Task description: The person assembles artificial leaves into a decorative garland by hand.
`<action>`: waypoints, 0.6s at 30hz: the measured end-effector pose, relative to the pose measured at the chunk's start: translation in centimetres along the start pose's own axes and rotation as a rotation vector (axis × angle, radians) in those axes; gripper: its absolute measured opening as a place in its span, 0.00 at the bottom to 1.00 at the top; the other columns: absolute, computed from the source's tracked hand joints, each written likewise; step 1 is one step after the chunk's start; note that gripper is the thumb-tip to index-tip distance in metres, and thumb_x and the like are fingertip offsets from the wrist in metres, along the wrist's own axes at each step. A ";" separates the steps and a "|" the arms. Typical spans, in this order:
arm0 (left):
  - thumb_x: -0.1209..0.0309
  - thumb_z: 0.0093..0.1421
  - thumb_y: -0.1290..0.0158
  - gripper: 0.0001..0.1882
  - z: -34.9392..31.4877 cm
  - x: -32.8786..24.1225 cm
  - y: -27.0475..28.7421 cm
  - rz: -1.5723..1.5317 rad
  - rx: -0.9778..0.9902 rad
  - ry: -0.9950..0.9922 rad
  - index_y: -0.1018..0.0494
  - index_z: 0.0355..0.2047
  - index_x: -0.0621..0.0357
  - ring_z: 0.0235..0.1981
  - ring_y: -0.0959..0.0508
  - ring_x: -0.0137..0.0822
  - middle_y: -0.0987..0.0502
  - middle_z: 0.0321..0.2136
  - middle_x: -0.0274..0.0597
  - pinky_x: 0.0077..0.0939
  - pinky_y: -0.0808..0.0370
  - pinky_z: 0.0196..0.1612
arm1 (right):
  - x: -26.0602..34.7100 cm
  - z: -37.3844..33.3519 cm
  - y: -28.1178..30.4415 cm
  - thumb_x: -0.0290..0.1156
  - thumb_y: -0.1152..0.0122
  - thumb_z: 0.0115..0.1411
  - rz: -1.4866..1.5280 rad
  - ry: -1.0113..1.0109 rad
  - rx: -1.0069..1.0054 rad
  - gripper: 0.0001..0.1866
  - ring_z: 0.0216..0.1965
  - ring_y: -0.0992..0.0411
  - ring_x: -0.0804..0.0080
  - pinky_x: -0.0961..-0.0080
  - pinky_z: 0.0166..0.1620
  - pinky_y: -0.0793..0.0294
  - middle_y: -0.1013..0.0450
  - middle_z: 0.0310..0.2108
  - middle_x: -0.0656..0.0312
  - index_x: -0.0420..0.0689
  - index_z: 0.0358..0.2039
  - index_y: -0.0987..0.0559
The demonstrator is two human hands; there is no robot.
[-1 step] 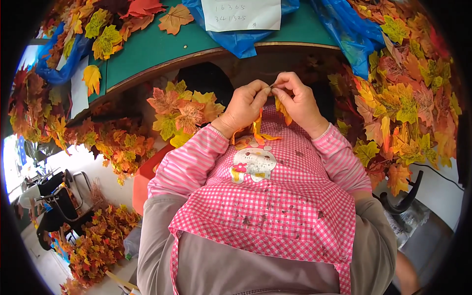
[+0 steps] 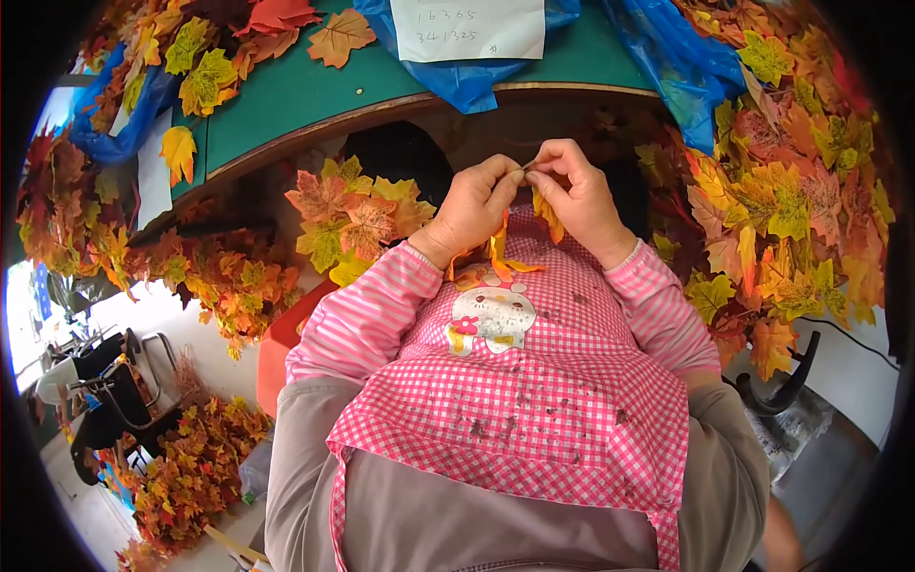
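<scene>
My left hand [image 2: 477, 200] and my right hand [image 2: 581, 205] meet tip to tip above the lap, just below the table edge. Both are closed in a pinch. Orange-yellow artificial leaves [image 2: 500, 250] dangle from under the left fingers, and another yellow-orange piece hangs below the right thumb. The exact spot between the fingertips is too small to make out. Beside my left wrist is a cluster of artificial maple leaves [image 2: 367, 224] in pink-orange and yellow-green. A pink checked apron [image 2: 534, 400] with dark stains covers my lap.
Ahead curves a green table [image 2: 276, 114] bearing blue plastic bags [image 2: 467, 86], a white paper sheet [image 2: 467, 29] and loose leaves. Dense leaf garlands [image 2: 782, 210] hang at the right. More leaf strands [image 2: 219, 281] and a floor pile [image 2: 200, 467] lie left, near a black chair [image 2: 114, 391].
</scene>
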State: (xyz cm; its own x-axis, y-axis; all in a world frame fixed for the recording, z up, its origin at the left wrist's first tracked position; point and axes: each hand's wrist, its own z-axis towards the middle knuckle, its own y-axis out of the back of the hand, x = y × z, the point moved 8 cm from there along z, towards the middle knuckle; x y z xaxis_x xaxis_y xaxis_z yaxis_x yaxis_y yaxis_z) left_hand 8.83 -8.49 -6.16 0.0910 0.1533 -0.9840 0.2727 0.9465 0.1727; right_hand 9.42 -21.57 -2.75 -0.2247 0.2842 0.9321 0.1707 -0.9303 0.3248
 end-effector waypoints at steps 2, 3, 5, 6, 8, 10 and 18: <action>0.73 0.62 0.51 0.06 0.3 -0.4 0.2 0.045 0.012 -0.022 0.28 0.33 0.64 0.22 0.28 0.31 0.27 0.21 0.44 0.26 0.30 0.28 | 0.2 0.5 0.6 0.22 0.40 0.56 0.079 -0.018 -0.026 0.03 0.29 0.27 0.71 0.78 0.32 0.28 0.29 0.26 0.59 0.40 0.32 0.24; 0.74 0.62 0.51 0.05 0.4 -0.3 0.3 0.038 -0.003 -0.008 0.29 0.33 0.64 0.22 0.28 0.32 0.28 0.21 0.44 0.26 0.30 0.28 | 0.6 0.7 1.5 0.22 0.40 0.56 -0.074 0.011 -0.016 0.04 0.29 0.27 0.70 0.77 0.32 0.28 0.29 0.26 0.59 0.40 0.33 0.24; 0.74 0.62 0.51 0.05 0.3 -0.5 0.6 0.036 -0.022 -0.005 0.29 0.33 0.64 0.22 0.27 0.33 0.28 0.20 0.44 0.27 0.30 0.28 | 1.3 1.1 2.7 0.23 0.39 0.56 -0.227 0.052 -0.011 0.06 0.29 0.27 0.69 0.76 0.32 0.28 0.28 0.26 0.59 0.40 0.34 0.25; 0.75 0.62 0.51 0.05 0.1 -0.6 0.8 0.022 -0.020 -0.004 0.29 0.33 0.64 0.23 0.27 0.34 0.28 0.21 0.45 0.27 0.30 0.28 | 2.0 1.3 3.5 0.22 0.41 0.56 -0.253 0.115 -0.070 0.05 0.31 0.27 0.69 0.78 0.35 0.28 0.28 0.27 0.59 0.39 0.34 0.25; 0.75 0.61 0.51 0.04 0.3 -1.3 1.0 0.051 -0.044 -0.087 0.30 0.33 0.64 0.23 0.27 0.39 0.28 0.22 0.47 0.29 0.29 0.29 | 2.8 2.0 4.1 0.22 0.42 0.57 -0.295 0.197 -0.080 0.04 0.34 0.27 0.70 0.79 0.39 0.29 0.28 0.29 0.59 0.38 0.34 0.24; 0.75 0.61 0.51 0.04 0.4 -2.3 1.0 0.095 -0.048 -0.161 0.30 0.33 0.64 0.25 0.25 0.45 0.27 0.24 0.50 0.30 0.29 0.30 | 1.3 2.0 3.1 0.23 0.42 0.57 -0.319 0.188 0.099 0.05 0.35 0.27 0.70 0.78 0.40 0.30 0.27 0.30 0.59 0.38 0.34 0.24; 0.70 0.54 0.47 0.11 0.0 -8.1 0.7 0.875 -0.086 -0.326 0.25 0.37 0.58 0.32 0.24 0.48 0.24 0.30 0.45 0.39 0.28 0.34 | 2.6 1.2 2.3 0.22 0.38 0.52 -0.277 0.163 0.089 0.05 0.31 0.29 0.63 0.73 0.37 0.30 0.27 0.28 0.57 0.38 0.30 0.23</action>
State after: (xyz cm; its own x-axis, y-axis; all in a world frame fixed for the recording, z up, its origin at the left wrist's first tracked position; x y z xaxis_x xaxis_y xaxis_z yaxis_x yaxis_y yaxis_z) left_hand 8.30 -9.08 1.93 0.4976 0.7460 -0.4426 -0.0899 0.5518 0.8291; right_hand 10.37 -22.69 0.62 -0.4239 0.4759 0.7706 0.1632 -0.7968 0.5818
